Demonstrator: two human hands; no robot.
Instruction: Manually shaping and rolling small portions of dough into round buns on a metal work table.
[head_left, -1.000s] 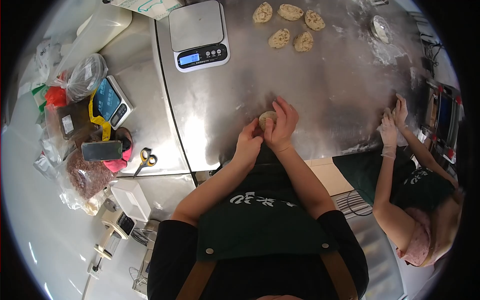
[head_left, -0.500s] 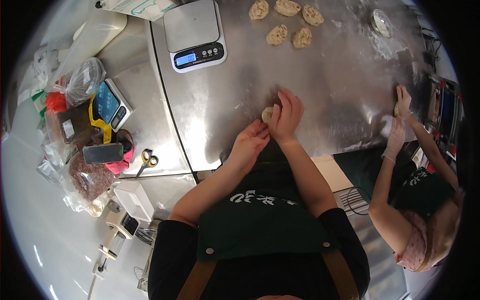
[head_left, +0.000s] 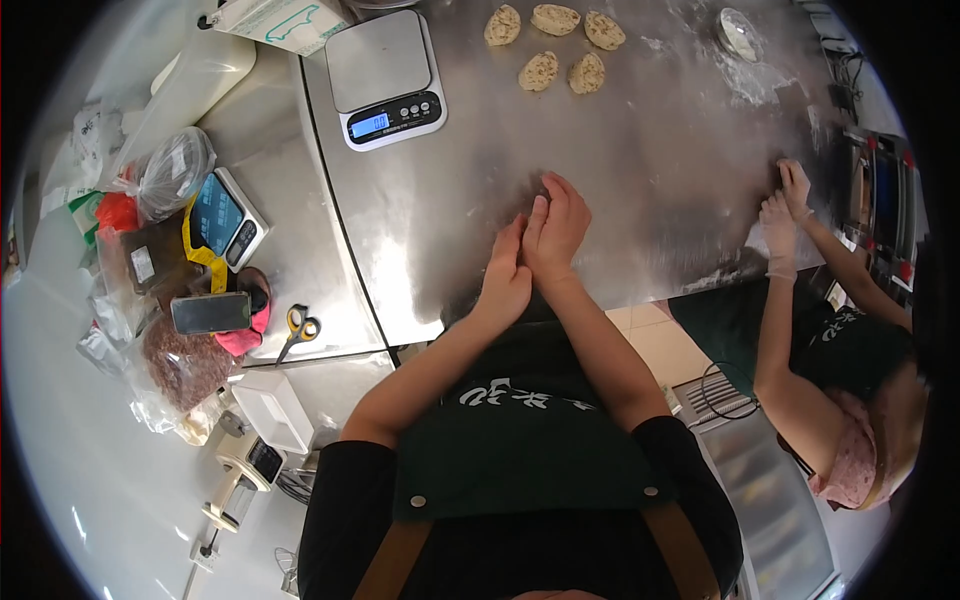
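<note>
Over the near side of the steel table, my left hand (head_left: 507, 275) and my right hand (head_left: 556, 230) are pressed close together, fingers curved inward. They cup a small piece of speckled dough, which they hide at this moment; it showed between them half a second ago. Farther up the table lie several speckled tan dough pieces (head_left: 538, 71), apart from my hands. To their left stands a white kitchen scale (head_left: 380, 62) with a lit display and a bare steel plate.
A co-worker's gloved hands (head_left: 782, 215) work at the table's right end. Near the far right, a small clear bowl (head_left: 739, 35) sits by scattered flour. Scissors (head_left: 298, 330), a phone (head_left: 211, 312), a second scale (head_left: 240, 225) and plastic bags (head_left: 172, 165) crowd the left side.
My hands have closed together over the dough piece, hiding it. The co-worker's hands have shifted slightly. The whole view has moved a little.
</note>
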